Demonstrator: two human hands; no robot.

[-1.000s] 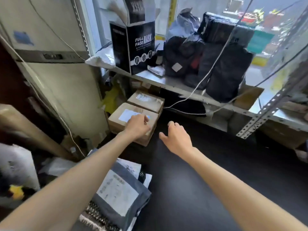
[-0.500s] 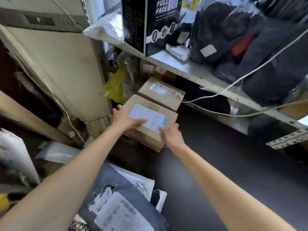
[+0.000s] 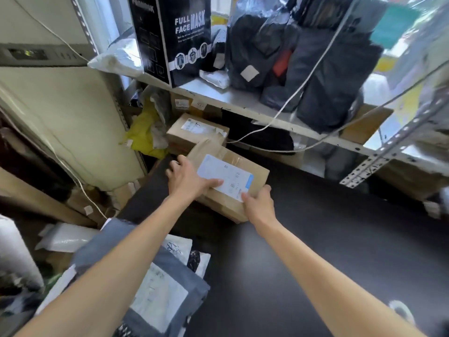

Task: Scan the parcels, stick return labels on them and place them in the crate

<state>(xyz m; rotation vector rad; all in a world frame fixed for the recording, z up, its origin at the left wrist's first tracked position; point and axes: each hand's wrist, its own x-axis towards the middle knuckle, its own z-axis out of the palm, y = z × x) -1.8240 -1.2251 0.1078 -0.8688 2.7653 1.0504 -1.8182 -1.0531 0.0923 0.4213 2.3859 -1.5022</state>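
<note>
Brown cardboard on the parcel, matt and a little rough, with a glossy strip of clear tape across its top. The white paper label looks smooth. Below it is a matt black tabletop. The grey plastic mailer has a soft sheen. Up top there's a perforated metal shelf upright and shiny dark plastic bags.

Parcel stockroom: metal shelf top of frame stacked with bagged goods, labelled cartons mid-frame, mailers lower left.
</note>
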